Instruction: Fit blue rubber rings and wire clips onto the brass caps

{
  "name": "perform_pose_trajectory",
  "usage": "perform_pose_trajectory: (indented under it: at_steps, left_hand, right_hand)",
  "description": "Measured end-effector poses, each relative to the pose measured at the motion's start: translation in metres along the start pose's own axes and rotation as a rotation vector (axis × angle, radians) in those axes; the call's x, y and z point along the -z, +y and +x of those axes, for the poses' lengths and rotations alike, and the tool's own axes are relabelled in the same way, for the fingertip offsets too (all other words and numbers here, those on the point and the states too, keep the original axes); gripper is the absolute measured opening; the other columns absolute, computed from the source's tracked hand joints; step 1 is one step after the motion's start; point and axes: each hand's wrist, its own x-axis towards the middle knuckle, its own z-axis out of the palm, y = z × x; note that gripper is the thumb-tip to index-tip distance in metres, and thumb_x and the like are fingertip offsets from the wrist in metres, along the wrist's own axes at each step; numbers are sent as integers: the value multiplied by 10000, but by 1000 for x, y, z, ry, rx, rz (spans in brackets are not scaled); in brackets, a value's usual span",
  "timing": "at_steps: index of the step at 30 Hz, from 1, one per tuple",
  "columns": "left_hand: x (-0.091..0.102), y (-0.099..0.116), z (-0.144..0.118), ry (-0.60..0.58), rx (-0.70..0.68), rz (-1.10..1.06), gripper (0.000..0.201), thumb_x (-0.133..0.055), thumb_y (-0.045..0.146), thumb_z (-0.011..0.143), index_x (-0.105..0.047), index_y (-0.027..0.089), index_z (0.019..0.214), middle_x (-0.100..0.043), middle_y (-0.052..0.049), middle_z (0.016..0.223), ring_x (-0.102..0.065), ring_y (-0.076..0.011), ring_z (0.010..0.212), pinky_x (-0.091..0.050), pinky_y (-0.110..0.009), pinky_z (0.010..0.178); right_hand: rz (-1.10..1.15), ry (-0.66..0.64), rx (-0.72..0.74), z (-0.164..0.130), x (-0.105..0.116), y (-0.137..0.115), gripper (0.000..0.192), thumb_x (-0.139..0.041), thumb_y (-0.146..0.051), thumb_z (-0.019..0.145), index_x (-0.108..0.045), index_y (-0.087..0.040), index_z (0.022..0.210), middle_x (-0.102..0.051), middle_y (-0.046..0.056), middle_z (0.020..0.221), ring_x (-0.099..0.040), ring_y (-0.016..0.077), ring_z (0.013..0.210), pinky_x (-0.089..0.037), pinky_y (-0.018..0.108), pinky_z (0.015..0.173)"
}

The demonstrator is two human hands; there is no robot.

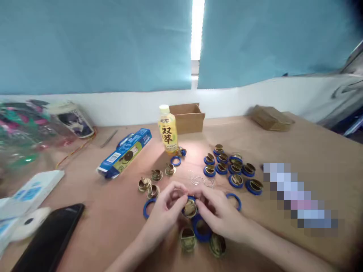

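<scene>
My left hand point(167, 206) and my right hand point(214, 207) meet at the front middle of the table. Between their closed fingers is a round brass-coloured metal fitting point(189, 208) with a blue ring around its far edge. Just below lie a loose blue ring point(202, 228) and two more brass fittings, one of them upright point(188, 240). Another blue ring point(147, 208) is partly hidden by my left hand, and one more point(235, 202) lies beyond my right hand. Thin silvery wire rings point(198, 180) rest just past my fingertips.
Several bare brass fittings point(156, 174) stand left of centre; several with blue rings point(222, 168) group at right. A yellow drink bottle point(168, 130), cardboard box point(187, 119), blue snack box point(124, 154), black phone point(49, 240) and paper bag point(269, 118) surround them. A pixelated object lies right.
</scene>
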Motion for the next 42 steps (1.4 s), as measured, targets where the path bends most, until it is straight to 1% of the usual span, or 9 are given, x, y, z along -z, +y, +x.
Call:
perform_pose_trajectory:
  at_steps: [5, 12, 22, 36, 42]
  left_hand:
    - [0, 0, -1, -21, 17, -23, 118, -674, 269, 828, -594, 185, 849, -612, 34, 729, -565, -131, 688, -418, -220, 645]
    - [1, -2, -3, -18, 26, -29, 111, -660, 270, 851, -588, 193, 886, -617, 30, 754, -564, -136, 713, -420, -228, 662]
    - [1, -1, -2, -23, 34, -31, 128, -656, 283, 843, -574, 193, 883, -628, 24, 764, -575, -146, 730, -418, -239, 671]
    - [0, -1, -3, -11, 43, -55, 141, -690, 279, 823, -588, 192, 868, -621, 34, 738, -566, -134, 701, -415, -223, 646]
    - [1, 0, -1, -10, 51, -59, 162, -694, 291, 818, -579, 188, 865, -619, 35, 732, -566, -129, 692, -419, -216, 644]
  right_hand:
    - [7, -12, -11, 0, 0, 1, 176, -459, -131, 970, -589, -196, 1070, -578, -20, 792, -510, 113, 633, -382, 226, 591]
    - [4, -25, -33, 1, 1, 1, 177, -459, -157, 977, -595, -199, 1083, -577, -25, 766, -507, 111, 602, -379, 230, 569]
    - [12, -28, -35, 0, 1, 1, 173, -459, -162, 979, -594, -196, 1081, -595, -16, 791, -525, 116, 626, -391, 235, 583]
    - [6, -23, -35, 1, 1, 1, 167, -459, -157, 973, -593, -191, 1066, -581, -19, 769, -521, 118, 619, -382, 231, 574]
    - [1, -10, -35, 1, 1, 0, 163, -462, -150, 969, -592, -189, 1058, -600, -12, 793, -534, 120, 642, -395, 232, 600]
